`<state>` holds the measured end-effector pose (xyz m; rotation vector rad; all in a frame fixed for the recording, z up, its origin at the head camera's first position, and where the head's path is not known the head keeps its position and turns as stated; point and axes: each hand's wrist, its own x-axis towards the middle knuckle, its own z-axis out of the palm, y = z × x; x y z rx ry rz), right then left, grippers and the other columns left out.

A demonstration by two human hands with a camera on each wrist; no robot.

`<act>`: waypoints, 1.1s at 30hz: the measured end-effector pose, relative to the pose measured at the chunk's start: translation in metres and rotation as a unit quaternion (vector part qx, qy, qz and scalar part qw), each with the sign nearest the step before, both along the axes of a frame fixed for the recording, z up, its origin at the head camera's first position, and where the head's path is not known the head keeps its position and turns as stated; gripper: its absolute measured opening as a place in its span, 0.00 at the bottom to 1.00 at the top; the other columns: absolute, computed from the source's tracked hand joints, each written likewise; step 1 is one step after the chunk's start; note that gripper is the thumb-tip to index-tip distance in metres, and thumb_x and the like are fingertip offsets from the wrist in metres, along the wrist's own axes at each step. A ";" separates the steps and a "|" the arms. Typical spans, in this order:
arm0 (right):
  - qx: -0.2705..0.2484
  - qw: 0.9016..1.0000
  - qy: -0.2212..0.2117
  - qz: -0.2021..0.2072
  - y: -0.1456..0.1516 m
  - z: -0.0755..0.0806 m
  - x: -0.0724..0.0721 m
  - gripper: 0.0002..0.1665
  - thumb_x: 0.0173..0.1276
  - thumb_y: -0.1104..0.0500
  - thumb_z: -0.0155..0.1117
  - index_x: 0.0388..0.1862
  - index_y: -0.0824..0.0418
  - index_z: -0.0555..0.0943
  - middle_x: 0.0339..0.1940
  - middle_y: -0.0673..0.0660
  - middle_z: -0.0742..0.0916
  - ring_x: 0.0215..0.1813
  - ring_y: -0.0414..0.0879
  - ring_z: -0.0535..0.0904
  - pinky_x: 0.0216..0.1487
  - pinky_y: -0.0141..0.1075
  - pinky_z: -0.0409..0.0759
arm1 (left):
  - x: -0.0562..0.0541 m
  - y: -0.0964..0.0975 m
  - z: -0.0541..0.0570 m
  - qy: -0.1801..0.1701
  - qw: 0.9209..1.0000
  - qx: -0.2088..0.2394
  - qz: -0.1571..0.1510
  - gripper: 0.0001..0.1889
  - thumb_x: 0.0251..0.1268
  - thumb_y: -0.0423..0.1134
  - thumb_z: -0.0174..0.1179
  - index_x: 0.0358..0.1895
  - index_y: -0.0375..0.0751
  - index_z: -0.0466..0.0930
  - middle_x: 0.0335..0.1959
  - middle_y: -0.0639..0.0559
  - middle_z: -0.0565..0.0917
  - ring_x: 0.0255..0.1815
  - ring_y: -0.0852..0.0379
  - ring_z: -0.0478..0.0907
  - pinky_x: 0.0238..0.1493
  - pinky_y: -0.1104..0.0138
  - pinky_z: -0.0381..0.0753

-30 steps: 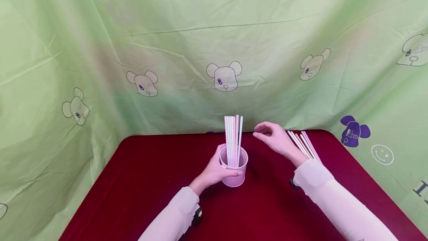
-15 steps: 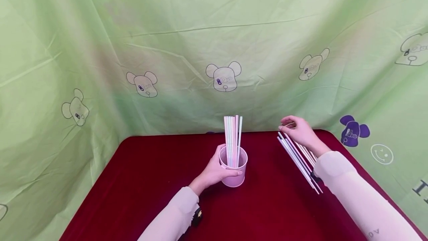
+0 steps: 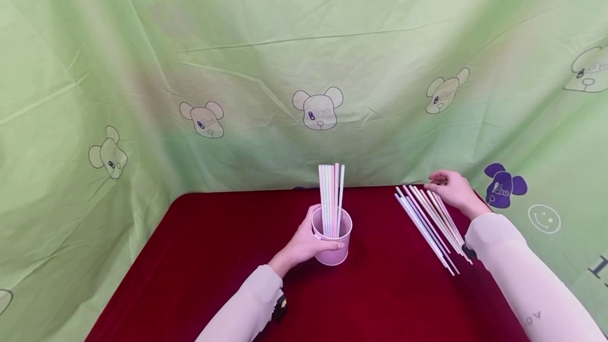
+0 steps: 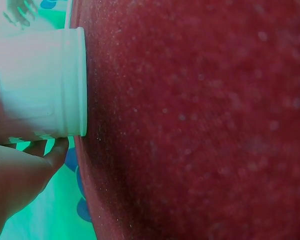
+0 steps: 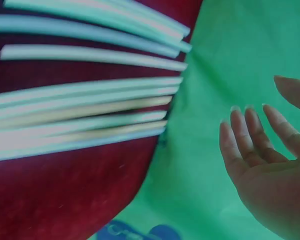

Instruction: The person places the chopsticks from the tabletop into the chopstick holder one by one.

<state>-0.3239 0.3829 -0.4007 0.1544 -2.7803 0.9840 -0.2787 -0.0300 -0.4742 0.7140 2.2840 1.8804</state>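
Note:
A pink cup (image 3: 332, 255) stands on the dark red table, with several pale drinking straws (image 3: 328, 194) upright in it. My left hand (image 3: 307, 239) grips the cup from its left side, thumb across the front; in the left wrist view the fingers curl along the wall of the cup (image 4: 35, 82). Over at the far right, several more straws (image 3: 429, 226) lie fanned out side by side on the cloth. My right hand (image 3: 453, 190) is over their far ends, at the right of the fan. The right wrist view has this hand (image 5: 270, 160) with fingers loosely bent, holding nothing, apart from the straws (image 5: 85, 60).
The table (image 3: 228, 257) wears a red cloth with rounded far corners. A green curtain (image 3: 266, 78) printed with bear heads hangs close behind it and along both sides.
My right hand has moved right from near the cup across the lying straws, uncovering most of them. The left hand and cup have stayed in place.

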 end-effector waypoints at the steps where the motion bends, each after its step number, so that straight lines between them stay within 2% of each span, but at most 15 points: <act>1: 0.006 1.000 -0.003 -0.006 0.004 -0.002 0.001 0.25 0.74 0.56 0.64 0.57 0.77 0.76 0.50 0.74 0.86 0.50 0.61 0.83 0.46 0.37 0.76 | 0.000 0.000 0.000 0.000 1.000 0.000 0.000 0.51 0.43 0.41 0.83 0.72 0.56 0.61 0.61 0.56 0.78 0.61 0.58 0.76 0.65 0.57 0.73; 6: 0.017 0.999 -0.019 -0.023 0.023 -0.013 0.003 0.26 0.73 0.55 0.65 0.55 0.78 0.77 0.47 0.72 0.87 0.47 0.57 0.83 0.46 0.40 0.76 | 0.000 0.001 0.002 0.002 1.000 -0.001 -0.001 0.51 0.43 0.40 0.83 0.72 0.56 0.61 0.61 0.56 0.78 0.61 0.58 0.75 0.66 0.58 0.72; 12: 0.026 0.998 -0.032 -0.041 0.040 -0.028 0.007 0.25 0.72 0.56 0.65 0.53 0.78 0.77 0.46 0.74 0.87 0.49 0.64 0.82 0.44 0.40 0.77 | -0.001 0.001 0.002 0.002 1.000 -0.001 0.000 0.52 0.43 0.40 0.83 0.72 0.55 0.60 0.61 0.57 0.78 0.61 0.59 0.76 0.65 0.59 0.72; 17: 0.023 0.997 -0.054 -0.046 0.047 -0.039 0.011 0.26 0.72 0.58 0.65 0.53 0.81 0.76 0.47 0.78 0.85 0.51 0.71 0.80 0.46 0.46 0.78 | 0.000 0.001 0.003 -0.001 1.000 -0.001 0.000 0.52 0.42 0.40 0.83 0.72 0.56 0.60 0.61 0.57 0.78 0.60 0.59 0.76 0.65 0.58 0.73; 21: 0.021 0.996 -0.065 -0.050 0.052 -0.048 0.012 0.26 0.71 0.59 0.65 0.52 0.83 0.75 0.43 0.77 0.85 0.42 0.63 0.84 0.40 0.43 0.80 | 0.000 0.001 0.002 -0.004 1.000 -0.001 0.001 0.52 0.42 0.40 0.83 0.72 0.57 0.60 0.61 0.57 0.77 0.60 0.59 0.76 0.66 0.57 0.73; 24: 0.027 0.996 -0.066 -0.058 0.054 -0.056 0.013 0.24 0.70 0.60 0.65 0.50 0.83 0.76 0.40 0.75 0.85 0.39 0.61 0.83 0.38 0.41 0.78 | 0.000 0.001 0.000 -0.006 1.000 -0.001 0.002 0.51 0.42 0.40 0.83 0.72 0.57 0.60 0.61 0.56 0.77 0.60 0.58 0.75 0.67 0.53 0.72; 28: 0.029 0.994 -0.074 -0.076 0.056 -0.064 0.016 0.23 0.70 0.59 0.64 0.48 0.81 0.78 0.45 0.78 0.84 0.47 0.70 0.79 0.40 0.43 0.76 | 0.000 0.001 -0.001 -0.006 1.000 -0.001 0.003 0.51 0.43 0.40 0.83 0.72 0.56 0.60 0.61 0.56 0.77 0.61 0.57 0.75 0.68 0.50 0.72; 33: 0.015 0.993 -0.077 -0.089 0.057 -0.070 0.018 0.19 0.70 0.60 0.64 0.44 0.79 0.82 0.44 0.77 0.84 0.47 0.70 0.78 0.39 0.42 0.75 | 0.000 0.001 0.000 -0.006 1.000 -0.002 0.005 0.51 0.43 0.41 0.83 0.72 0.57 0.60 0.61 0.56 0.77 0.61 0.57 0.75 0.67 0.54 0.72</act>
